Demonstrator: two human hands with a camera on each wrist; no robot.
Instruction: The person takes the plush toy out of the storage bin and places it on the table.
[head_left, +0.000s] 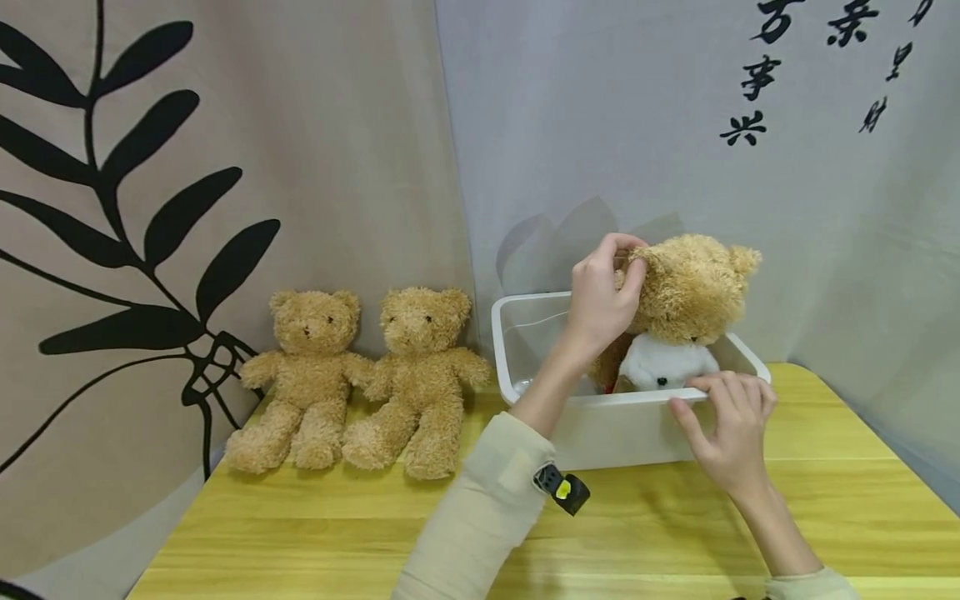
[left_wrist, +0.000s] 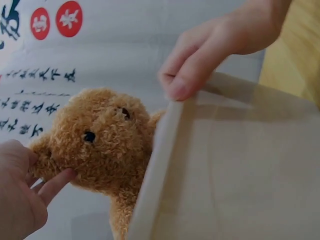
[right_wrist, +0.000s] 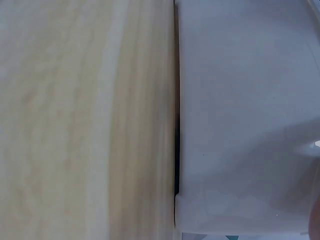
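Observation:
In the head view a curly tan teddy bear [head_left: 693, 287] is upright in a white plastic bin [head_left: 630, 433], its head above the rim. My left hand [head_left: 602, 292] pinches the bear's ear between thumb and fingers, also seen in the left wrist view, where the bear's face [left_wrist: 102, 135] shows. My right hand [head_left: 731, 421] grips the bin's front rim, thumb outside and fingers over the edge. Just behind that rim sits a white plush toy [head_left: 663, 364] with a black nose. Beside it a darker brown plush [head_left: 611, 362] is mostly hidden.
Two matching tan teddy bears, one on the left [head_left: 311, 375] and one nearer the bin [head_left: 420, 375], sit side by side on the wooden table [head_left: 360, 533]. Behind them hangs a pale cloth [head_left: 360, 150] with printed black leaves and characters.

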